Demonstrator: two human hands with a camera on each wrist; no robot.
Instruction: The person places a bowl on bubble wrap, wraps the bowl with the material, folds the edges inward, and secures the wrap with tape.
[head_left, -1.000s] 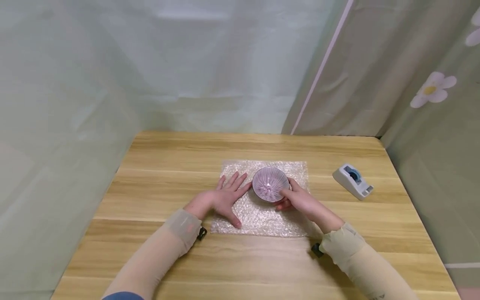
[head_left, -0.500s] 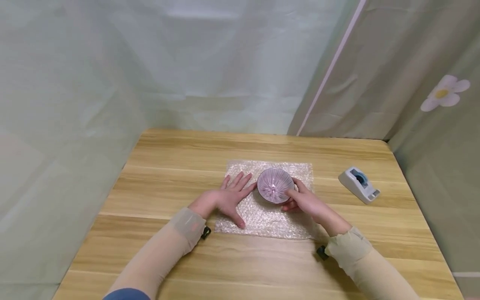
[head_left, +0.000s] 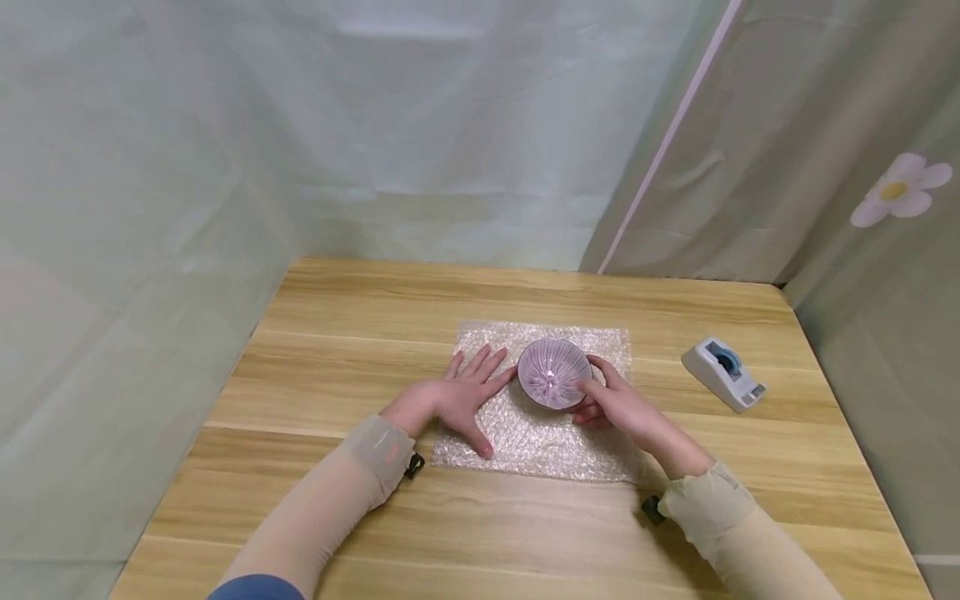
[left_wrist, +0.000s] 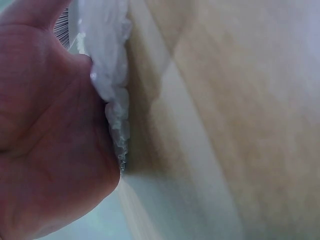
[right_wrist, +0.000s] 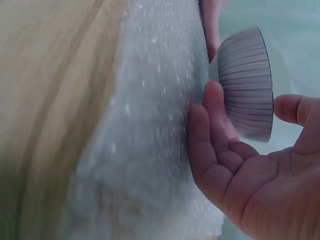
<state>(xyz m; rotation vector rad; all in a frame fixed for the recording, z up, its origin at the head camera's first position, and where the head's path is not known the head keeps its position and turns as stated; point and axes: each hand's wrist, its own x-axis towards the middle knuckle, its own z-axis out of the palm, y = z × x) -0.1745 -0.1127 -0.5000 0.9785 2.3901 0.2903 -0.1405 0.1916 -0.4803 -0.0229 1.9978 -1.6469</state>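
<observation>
Bowl (head_left: 549, 371) gripped by right hand (head_left: 617, 405); table (head_left: 360, 308) edges well apart.

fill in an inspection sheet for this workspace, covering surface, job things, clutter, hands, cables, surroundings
surface: table, wood-grain top
job things: bowl, open side up over the bubble wrap; whether they touch is unclear. Wrap lies spread on the table
clutter: only a tape dispenser, right of the wrap
hands: left hand on the wrap, fingers spread; right hand grips the bowl, thumb at its rim
cables: nothing seen
surroundings: curtain behind; flower print at right
</observation>
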